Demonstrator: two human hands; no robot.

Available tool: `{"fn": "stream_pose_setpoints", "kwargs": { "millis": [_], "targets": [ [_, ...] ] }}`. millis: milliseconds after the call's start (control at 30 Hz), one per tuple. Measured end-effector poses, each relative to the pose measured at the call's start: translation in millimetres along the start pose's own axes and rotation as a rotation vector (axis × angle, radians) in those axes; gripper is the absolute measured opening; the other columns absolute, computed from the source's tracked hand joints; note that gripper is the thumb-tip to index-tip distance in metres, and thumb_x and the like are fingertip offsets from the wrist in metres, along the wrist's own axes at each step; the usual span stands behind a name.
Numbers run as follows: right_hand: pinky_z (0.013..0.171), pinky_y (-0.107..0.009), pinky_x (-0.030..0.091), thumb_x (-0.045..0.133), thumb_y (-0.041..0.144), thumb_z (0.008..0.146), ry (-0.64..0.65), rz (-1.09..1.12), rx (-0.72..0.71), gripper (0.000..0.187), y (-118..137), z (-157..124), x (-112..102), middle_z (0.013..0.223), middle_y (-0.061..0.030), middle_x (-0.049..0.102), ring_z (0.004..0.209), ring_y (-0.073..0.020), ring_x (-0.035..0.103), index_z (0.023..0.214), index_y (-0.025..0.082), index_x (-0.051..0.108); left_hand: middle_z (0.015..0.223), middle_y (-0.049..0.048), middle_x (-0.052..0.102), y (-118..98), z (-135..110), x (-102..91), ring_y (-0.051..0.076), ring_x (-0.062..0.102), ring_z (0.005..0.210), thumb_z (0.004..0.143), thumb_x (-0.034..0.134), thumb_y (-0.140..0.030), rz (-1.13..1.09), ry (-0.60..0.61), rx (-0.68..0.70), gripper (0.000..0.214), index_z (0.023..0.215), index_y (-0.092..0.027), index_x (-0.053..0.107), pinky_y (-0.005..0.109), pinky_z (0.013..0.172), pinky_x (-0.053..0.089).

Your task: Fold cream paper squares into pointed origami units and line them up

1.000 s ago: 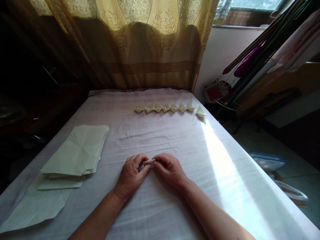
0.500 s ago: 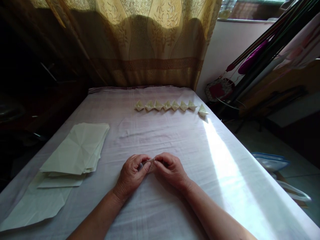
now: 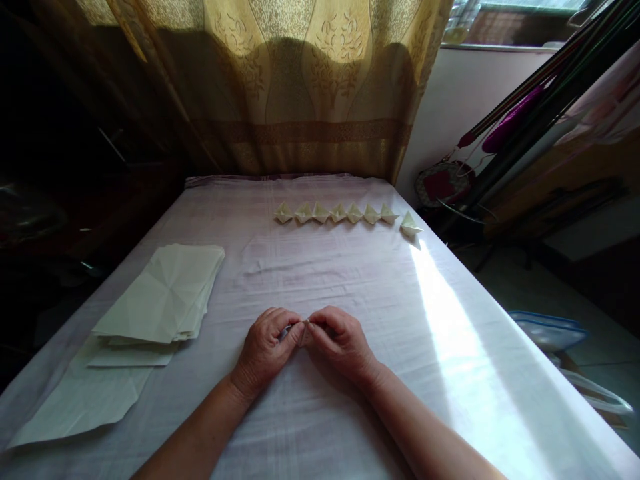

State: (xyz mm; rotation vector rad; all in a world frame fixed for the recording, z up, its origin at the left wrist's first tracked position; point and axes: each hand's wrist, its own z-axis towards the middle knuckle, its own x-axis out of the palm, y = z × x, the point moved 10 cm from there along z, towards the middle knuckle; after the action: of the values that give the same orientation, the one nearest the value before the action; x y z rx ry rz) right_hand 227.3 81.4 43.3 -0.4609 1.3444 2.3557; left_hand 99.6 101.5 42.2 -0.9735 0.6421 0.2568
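A small folded piece of paper is pinched between both hands, low in the middle of the view; the fingers hide most of it. My left hand closes on its left side with thumb and forefinger. From the right, my right hand grips it the same way, the fingertips of both hands almost touching. Farther off, several folded paper boats stand in a row, the rightmost boat set a little apart and nearer.
A stack of creased paper sheets lies at left, over a larger loose sheet. A pale cloth covers the table. Behind it hangs a gold curtain. Plastic bags lie beyond the right edge.
The view has shifted slightly, so the sheets and boats appear a little farther right. Both hands keep their pinch, with the fingertips slightly closer together and less of the paper showing.
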Motion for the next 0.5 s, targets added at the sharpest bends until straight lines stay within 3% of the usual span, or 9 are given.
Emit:
{"fn": "stream_pose_setpoints", "kwargs": {
  "millis": [500],
  "targets": [
    [0.064,-0.024,0.048,0.054,0.020,0.089,0.003,-0.007,-0.018,0.012,2,0,-1,0.073,-0.0020,0.067,0.068,-0.0137,0.061,0.083,0.021,0.064,0.072,0.0015,0.068,16,1,4.0,0.016,0.063,0.070,0.087,0.056,-0.031,-0.142,0.030,-0.130,0.019,0.077,-0.020,0.068,0.026,0.068,0.049]
  ]
}}
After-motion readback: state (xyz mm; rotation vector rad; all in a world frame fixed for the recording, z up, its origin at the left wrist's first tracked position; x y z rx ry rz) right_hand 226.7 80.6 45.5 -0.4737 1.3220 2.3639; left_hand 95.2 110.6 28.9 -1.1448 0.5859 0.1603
